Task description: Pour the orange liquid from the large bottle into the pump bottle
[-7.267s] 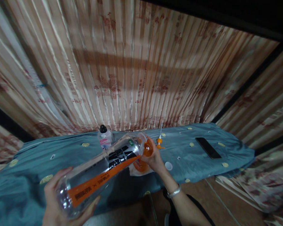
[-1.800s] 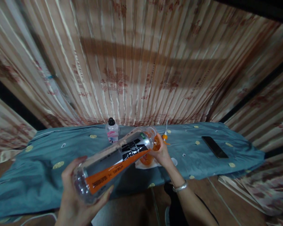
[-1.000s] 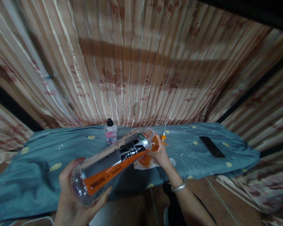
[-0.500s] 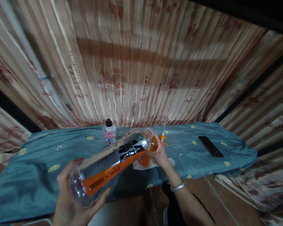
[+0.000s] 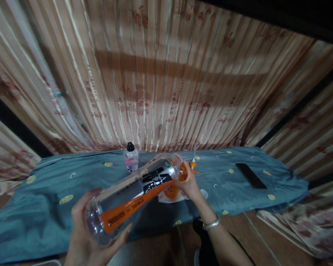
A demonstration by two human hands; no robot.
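Note:
My left hand (image 5: 91, 232) is wrapped round the base end of a large clear plastic bottle (image 5: 122, 195) with an orange and black label. The bottle is tilted, its neck end at the upper right, over an orange see-through bottle (image 5: 172, 191). Around the upper part of the orange bottle, my right hand (image 5: 187, 183) is closed, close beside the clear bottle's neck. The orange bottle stands on a white tissue (image 5: 163, 199); the meeting of the two necks is partly hidden. Behind lies an orange pump head (image 5: 193, 165) with a white tube.
A clear bottle with a black cap and pink label (image 5: 131, 159) stands at the back. A black phone (image 5: 251, 176) lies at the right on the blue-green sheet (image 5: 224, 195). A small translucent round piece (image 5: 204, 193) lies near my right wrist. Striped curtains (image 5: 161, 74) hang behind.
The view has shifted slightly, so everything sits a little lower and farther right. Both hands keep their holds, and the clear bottle stays tilted at about the same angle.

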